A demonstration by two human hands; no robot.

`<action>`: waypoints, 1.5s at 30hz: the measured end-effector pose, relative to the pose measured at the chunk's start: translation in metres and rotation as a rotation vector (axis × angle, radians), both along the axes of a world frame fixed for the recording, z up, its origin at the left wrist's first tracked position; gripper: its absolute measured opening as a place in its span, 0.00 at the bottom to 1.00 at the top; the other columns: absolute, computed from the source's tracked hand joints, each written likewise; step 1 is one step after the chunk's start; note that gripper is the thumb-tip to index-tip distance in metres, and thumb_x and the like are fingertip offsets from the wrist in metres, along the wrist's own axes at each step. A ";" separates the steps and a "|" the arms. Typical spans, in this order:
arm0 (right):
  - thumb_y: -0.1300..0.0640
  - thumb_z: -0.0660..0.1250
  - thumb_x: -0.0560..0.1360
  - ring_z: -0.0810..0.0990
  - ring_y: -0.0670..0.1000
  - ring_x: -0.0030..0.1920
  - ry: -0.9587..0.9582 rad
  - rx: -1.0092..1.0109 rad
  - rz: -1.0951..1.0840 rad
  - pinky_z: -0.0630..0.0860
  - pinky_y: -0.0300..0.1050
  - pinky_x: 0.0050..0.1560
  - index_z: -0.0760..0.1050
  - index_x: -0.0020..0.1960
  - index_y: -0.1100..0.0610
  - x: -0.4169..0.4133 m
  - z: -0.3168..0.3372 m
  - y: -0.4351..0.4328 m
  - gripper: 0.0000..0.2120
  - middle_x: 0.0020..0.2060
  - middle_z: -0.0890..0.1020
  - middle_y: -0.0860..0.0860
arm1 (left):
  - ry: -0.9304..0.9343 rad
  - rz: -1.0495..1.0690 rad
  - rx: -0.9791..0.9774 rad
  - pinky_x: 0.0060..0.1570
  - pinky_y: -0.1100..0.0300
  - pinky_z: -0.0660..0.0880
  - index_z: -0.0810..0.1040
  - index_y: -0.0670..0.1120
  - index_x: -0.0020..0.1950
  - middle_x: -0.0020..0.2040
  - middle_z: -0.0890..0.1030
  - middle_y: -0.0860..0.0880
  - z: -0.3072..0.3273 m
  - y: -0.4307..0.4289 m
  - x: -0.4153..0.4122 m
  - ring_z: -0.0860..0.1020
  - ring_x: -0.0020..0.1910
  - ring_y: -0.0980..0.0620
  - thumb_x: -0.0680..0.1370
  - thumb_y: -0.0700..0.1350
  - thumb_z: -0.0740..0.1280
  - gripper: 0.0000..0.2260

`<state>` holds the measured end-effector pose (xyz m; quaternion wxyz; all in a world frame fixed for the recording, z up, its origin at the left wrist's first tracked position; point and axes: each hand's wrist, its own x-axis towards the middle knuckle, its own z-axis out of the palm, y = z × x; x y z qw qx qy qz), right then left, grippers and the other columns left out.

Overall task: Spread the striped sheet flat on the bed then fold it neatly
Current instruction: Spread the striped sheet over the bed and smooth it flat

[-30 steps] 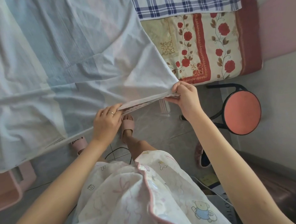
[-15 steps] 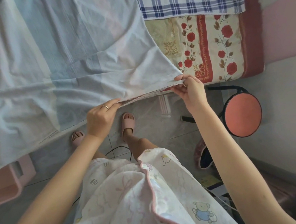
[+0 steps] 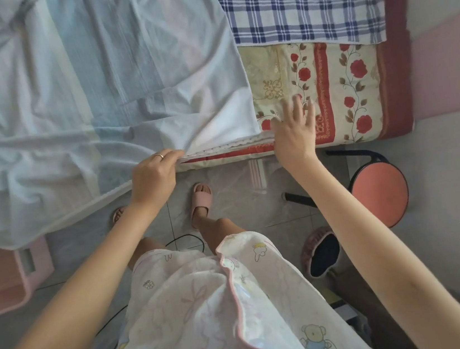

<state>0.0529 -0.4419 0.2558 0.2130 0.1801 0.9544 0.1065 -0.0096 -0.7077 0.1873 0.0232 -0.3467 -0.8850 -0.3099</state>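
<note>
Fingers (image 3: 170, 154) of the left hand (image 3: 153, 175) are pinched on the hem of the striped sheet (image 3: 94, 89), those of the right hand (image 3: 295, 133) are spread free, and the corner is best smoothed flat along the near edge of the bed (image 3: 357, 84).

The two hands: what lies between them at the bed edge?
In the head view, the near hem of the striped sheet spans the gap, lying on the floral quilt. The left hand pinches it; the right hand is open beside its corner.

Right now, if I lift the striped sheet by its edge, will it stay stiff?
Probably floppy: the striped sheet lies in soft creases and droops beside the left hand. Likely light: a fingertip pinch holds its edge up.
</note>
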 end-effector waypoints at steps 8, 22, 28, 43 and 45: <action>0.45 0.72 0.69 0.64 0.58 0.71 0.122 -0.476 0.315 0.58 0.55 0.72 0.55 0.76 0.60 -0.013 -0.042 -0.111 0.45 0.70 0.66 0.56 | 0.011 0.008 -0.016 0.28 0.60 0.73 0.83 0.40 0.47 0.40 0.84 0.45 0.012 0.007 -0.005 0.82 0.34 0.46 0.75 0.36 0.58 0.13; 0.69 0.66 0.67 0.76 0.63 0.52 0.669 -0.722 0.037 0.78 0.52 0.39 0.66 0.63 0.57 -0.033 -0.047 -0.169 0.26 0.60 0.64 0.59 | -0.137 0.143 0.116 0.28 0.64 0.67 0.83 0.41 0.42 0.28 0.80 0.47 0.030 -0.010 -0.014 0.76 0.24 0.50 0.75 0.43 0.64 0.09; 0.65 0.57 0.67 0.78 0.56 0.38 0.706 -0.651 0.342 0.71 0.45 0.35 0.78 0.40 0.62 -0.051 -0.027 -0.153 0.11 0.38 0.79 0.54 | -0.037 0.089 0.050 0.27 0.61 0.70 0.81 0.39 0.45 0.32 0.80 0.46 0.025 -0.025 -0.007 0.78 0.28 0.48 0.76 0.42 0.64 0.09; 0.73 0.54 0.61 0.72 0.56 0.29 0.397 -0.935 0.094 0.67 0.47 0.28 0.74 0.35 0.61 -0.052 -0.017 -0.131 0.13 0.28 0.74 0.52 | -0.264 0.540 -0.063 0.35 0.54 0.72 0.78 0.41 0.45 0.40 0.81 0.44 -0.030 -0.128 -0.008 0.78 0.37 0.42 0.69 0.32 0.68 0.08; 0.68 0.53 0.63 0.71 0.55 0.28 0.349 -0.934 0.142 0.67 0.46 0.28 0.73 0.34 0.60 -0.058 -0.012 -0.134 0.10 0.27 0.74 0.52 | -0.251 0.428 -0.051 0.34 0.55 0.72 0.78 0.40 0.44 0.39 0.81 0.44 -0.024 -0.138 -0.015 0.79 0.37 0.42 0.67 0.31 0.69 0.08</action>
